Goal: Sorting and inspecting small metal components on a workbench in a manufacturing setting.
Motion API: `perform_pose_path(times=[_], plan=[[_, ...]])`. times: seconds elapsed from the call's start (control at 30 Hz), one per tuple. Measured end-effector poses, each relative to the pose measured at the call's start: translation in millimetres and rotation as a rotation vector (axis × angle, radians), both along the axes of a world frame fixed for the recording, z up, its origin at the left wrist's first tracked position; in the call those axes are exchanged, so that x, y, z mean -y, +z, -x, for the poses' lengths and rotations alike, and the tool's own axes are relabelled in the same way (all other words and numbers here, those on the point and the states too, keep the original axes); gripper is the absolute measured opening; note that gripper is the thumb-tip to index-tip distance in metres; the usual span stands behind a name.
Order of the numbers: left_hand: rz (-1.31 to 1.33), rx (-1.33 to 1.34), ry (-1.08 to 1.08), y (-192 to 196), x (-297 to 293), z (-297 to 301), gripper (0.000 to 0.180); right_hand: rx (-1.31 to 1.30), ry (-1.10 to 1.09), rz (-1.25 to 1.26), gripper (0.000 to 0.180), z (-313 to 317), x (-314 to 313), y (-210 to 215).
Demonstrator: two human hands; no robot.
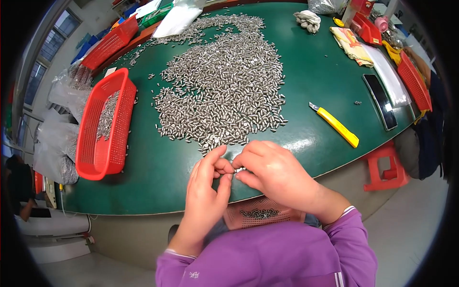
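Note:
A broad heap of small silvery metal pins with rounded ends (224, 91) covers the middle of the green table (158, 191). At its near edge my two hands meet, fingertips almost touching. My right hand (277, 170) is closed, with a few of the metal pins (240, 169) showing between thumb and fingers. Beside it, my left hand (206, 186) has its thumb and fingers bent together in a pinch; what lies between them is hidden. Below the table edge, a pink perforated basket (234, 217) rests at my lap with more metal pins inside.
A red perforated basket (85, 143) holding some pins stands at the left. To the right lie a yellow utility knife (337, 126), a dark phone (381, 102) and a folded yellow cloth (351, 45). White gloves (307, 21) sit at the back. A red stool (386, 167) stands beyond the table edge.

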State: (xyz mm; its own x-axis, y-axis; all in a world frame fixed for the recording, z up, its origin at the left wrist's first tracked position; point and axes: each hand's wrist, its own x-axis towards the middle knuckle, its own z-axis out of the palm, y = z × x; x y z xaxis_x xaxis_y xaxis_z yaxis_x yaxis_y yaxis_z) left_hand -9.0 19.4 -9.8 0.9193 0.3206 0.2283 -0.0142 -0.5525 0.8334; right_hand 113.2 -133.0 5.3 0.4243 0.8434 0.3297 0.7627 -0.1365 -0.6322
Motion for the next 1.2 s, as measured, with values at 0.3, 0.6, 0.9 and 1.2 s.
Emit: perform_pose_path(times=[0.3,0.6,0.9,1.2], plan=[[-0.163,0.123,0.071,-4.2,5.3,5.2,0.063,0.004,-0.007,-0.017,0.022,0.8,-1.0,-1.7],[-0.177,0.071,0.055,1.3,8.4,3.1,0.08,-0.008,-0.003,-0.008,0.023,0.4,-0.9,-0.8],[-0.161,0.118,0.051,-1.0,7.5,2.6,0.087,-0.012,-0.005,0.001,0.024,1.0,-1.2,-0.1],[0.115,0.21,0.127,-11.8,1.6,5.3,0.075,0.019,0.044,-0.002,0.02,6.0,-1.2,-2.1]])
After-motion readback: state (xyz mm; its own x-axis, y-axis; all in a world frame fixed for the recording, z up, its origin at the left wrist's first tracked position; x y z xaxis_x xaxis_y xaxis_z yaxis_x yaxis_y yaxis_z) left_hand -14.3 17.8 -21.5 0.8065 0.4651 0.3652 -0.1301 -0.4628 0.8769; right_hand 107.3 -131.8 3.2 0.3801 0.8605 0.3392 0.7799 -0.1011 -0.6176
